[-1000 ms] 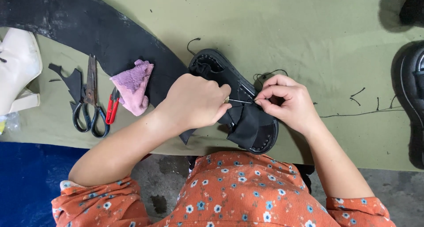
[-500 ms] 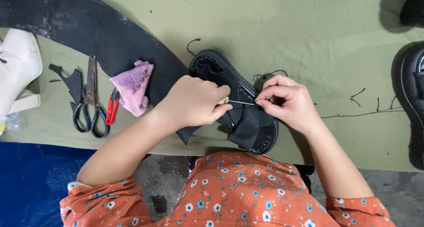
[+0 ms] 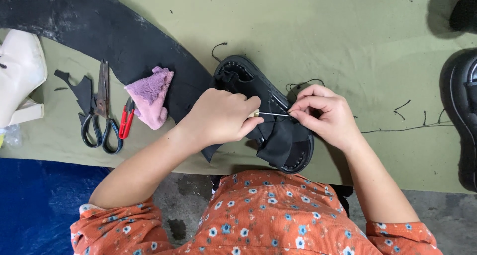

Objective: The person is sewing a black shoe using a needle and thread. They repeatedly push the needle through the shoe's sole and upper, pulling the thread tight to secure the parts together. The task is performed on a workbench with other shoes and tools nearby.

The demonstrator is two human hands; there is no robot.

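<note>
In the head view, a black sandal (image 3: 266,113) lies on the olive cloth (image 3: 323,31), stitch holes showing along its rim. The left hand (image 3: 221,116) is closed on an awl (image 3: 271,114); the right hand (image 3: 325,113) pinches thread at its tip. Judging by the loose black piece (image 3: 283,141), sewing looks partly done. Scissors (image 3: 99,111) lie well apart.

Place: shoe-repair workshop | Surface: olive-green cloth work mat (image 3: 323,26) over grey concrete floor (image 3: 442,215) | Evidence: black-handled steel scissors (image 3: 101,108), small red-handled snips (image 3: 126,118), curved black rubber sheet (image 3: 99,31), black cut scraps (image 3: 74,86), white heeled shoe (image 3: 20,71), chunky black shoe (image 3: 464,116)
</note>
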